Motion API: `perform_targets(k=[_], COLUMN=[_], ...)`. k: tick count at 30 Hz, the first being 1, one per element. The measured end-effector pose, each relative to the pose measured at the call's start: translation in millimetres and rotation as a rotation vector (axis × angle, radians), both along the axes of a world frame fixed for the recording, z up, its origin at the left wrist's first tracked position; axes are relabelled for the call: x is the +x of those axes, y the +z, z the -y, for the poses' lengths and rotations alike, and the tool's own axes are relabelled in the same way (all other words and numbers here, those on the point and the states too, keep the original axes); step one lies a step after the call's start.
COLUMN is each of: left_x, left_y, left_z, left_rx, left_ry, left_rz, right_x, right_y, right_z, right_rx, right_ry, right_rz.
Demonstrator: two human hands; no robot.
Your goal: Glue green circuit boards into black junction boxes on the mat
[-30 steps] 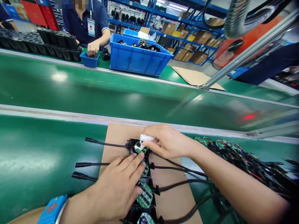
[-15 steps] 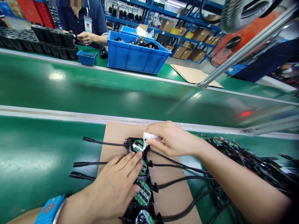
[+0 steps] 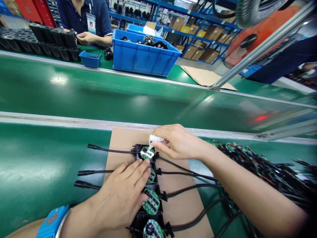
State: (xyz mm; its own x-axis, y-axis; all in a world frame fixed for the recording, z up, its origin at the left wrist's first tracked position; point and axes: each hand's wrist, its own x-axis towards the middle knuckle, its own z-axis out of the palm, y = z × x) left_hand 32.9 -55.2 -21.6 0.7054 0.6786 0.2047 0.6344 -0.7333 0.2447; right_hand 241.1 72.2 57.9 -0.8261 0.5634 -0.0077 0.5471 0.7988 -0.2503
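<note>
A row of black housings holding round green circuit boards [image 3: 151,202] lies on a cardboard sheet [image 3: 177,198]. My right hand [image 3: 177,142] pinches a small white tube [image 3: 156,138], its nozzle tipped down over the farthest board [image 3: 146,153]. White paste lies in a band across that board. My left hand [image 3: 123,191] rests flat over the row, fingers stretched, covering part of the second and third boards. Black cables [image 3: 188,174] run out of the housings on both sides.
A tangled heap of wired boards [image 3: 262,178] lies at the right. Across the green line stand a blue crate [image 3: 146,56], a small blue bin [image 3: 90,59] and black housings [image 3: 49,43]. A co-worker [image 3: 84,23] handles a part there. A metal post [image 3: 262,46] slants at the right.
My right hand has shifted the tube slightly left across the farthest board, and the white band there shows more fully. My left hand stays on the row.
</note>
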Motion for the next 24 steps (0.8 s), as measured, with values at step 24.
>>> perform_targets(k=[24], left_x=[-1.8], left_y=[13.6], left_z=[18.4], left_rx=[-0.036], left_ry=[-0.211], left_rz=[-0.142], right_x=[-7.2], right_y=[-11.5], right_z=[48.8], right_rx=[-0.195], right_ry=[0.125], right_rz=[-0.068])
